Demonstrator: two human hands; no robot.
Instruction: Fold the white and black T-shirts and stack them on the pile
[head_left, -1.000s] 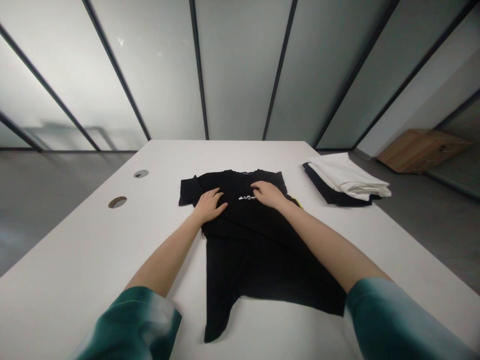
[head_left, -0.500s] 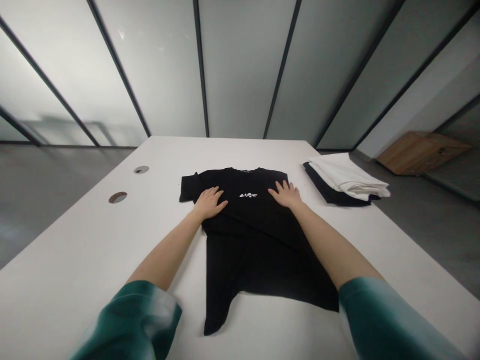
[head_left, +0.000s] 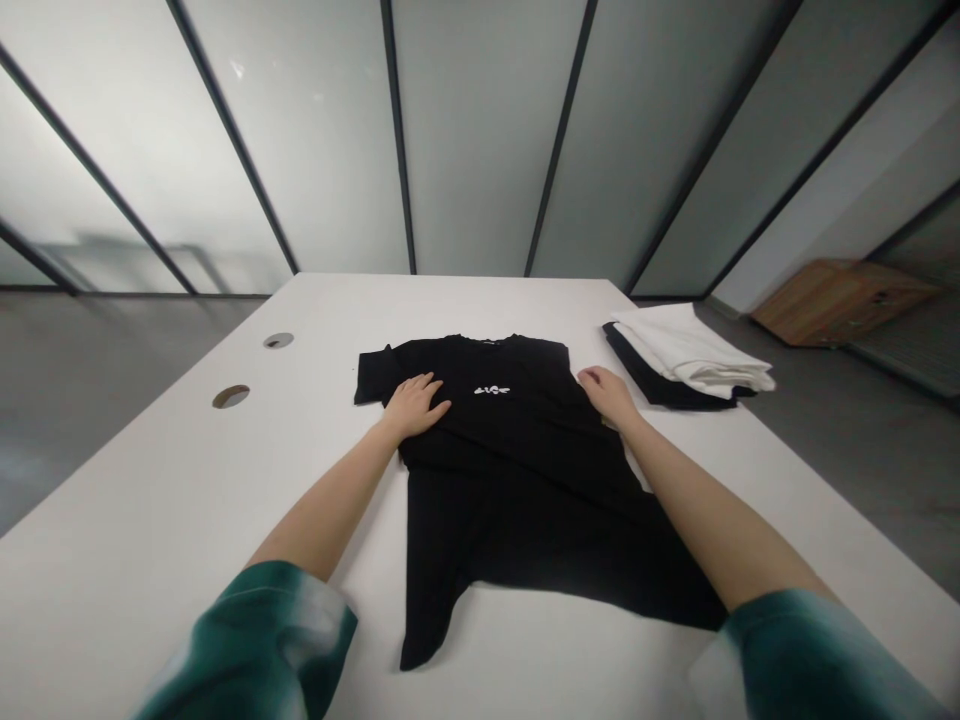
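A black T-shirt [head_left: 517, 500] with a small white print on its chest lies on the white table, collar at the far side. One short sleeve sticks out at the left, and the lower part spreads unevenly toward me. My left hand [head_left: 414, 405] rests flat on the shirt's left chest area with its fingers spread. At the shirt's right edge is my right hand [head_left: 606, 392], its fingers curled together by the cloth; whether they pinch any of it is hidden.
Folded white cloth [head_left: 690, 350] lies on folded black cloth [head_left: 652, 380] at the table's right edge. Two round holes are in the white table [head_left: 165, 480] at the left. Beyond stand frosted panels [head_left: 480, 140] and a wooden box [head_left: 840, 300].
My right hand has moved right, off the shirt's chest to its edge, and its fingers have closed. The shirt's lower right corner reaches further right. My left hand stays on the shirt.
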